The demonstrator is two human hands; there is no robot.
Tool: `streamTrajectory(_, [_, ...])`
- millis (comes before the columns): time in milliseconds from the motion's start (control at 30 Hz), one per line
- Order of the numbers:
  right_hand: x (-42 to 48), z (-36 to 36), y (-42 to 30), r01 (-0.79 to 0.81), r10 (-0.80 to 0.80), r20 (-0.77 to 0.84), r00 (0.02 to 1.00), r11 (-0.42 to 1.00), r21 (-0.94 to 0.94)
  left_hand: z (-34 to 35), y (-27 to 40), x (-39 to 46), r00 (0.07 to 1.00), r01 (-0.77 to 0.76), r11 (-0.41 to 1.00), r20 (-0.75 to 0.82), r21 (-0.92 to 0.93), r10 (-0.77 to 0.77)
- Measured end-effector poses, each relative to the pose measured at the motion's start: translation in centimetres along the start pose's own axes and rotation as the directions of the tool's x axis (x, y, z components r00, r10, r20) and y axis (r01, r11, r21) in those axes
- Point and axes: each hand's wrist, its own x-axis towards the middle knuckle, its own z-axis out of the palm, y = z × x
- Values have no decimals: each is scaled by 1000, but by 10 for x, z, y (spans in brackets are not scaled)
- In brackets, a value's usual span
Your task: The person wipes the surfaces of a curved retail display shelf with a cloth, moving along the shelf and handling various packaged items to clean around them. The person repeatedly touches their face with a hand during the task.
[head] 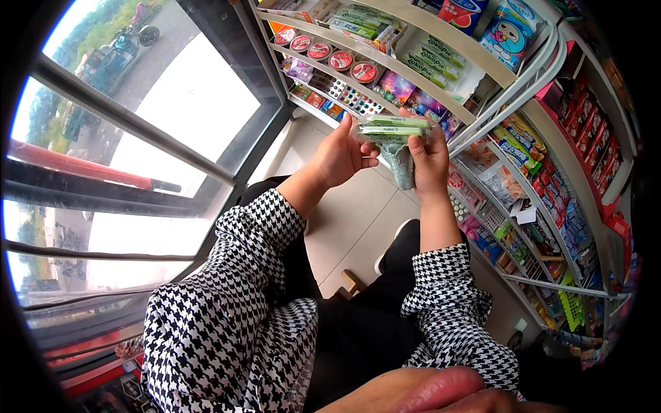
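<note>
My right hand (433, 161) grips a small stack of green-and-white snack packs (393, 124) in clear wrapping, its thumb across their near right end. A crumpled grey-green cloth (400, 169) is also in that hand and hangs below the packs. My left hand (338, 157) is at the packs' left end, thumb raised and apart, fingers half curled close to the packs and the cloth. Whether those fingertips touch is unclear. Ahead, similar green packs (434, 61) lie in a shelf tray, beside a row of round red-lidded cups (341, 60).
Tiered shelves of packaged snacks curve along the front and right, with white shelf rails (526, 93) projecting near my right hand. A glass door (170, 129) with dark frames is on the left. Between my legs, a wooden stool edge (352, 283) shows above the tiled floor (356, 227).
</note>
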Motion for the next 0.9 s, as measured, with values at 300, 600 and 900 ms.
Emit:
streamTrajectory(300, [-8, 10, 9, 94, -107, -95, 990, 987, -132, 10, -2, -5, 997, 79, 994, 1, -72, -79])
streamTrajectory(600, [-6, 10, 20, 246, -223, 104, 969, 867, -434, 1, 1, 3, 976, 43, 999, -211, -15, -45])
streamTrajectory(900, [-3, 14, 20, 371, -338, 172, 925, 714, -593, -9, -6, 10, 964, -71, 997, -259, -23, 62])
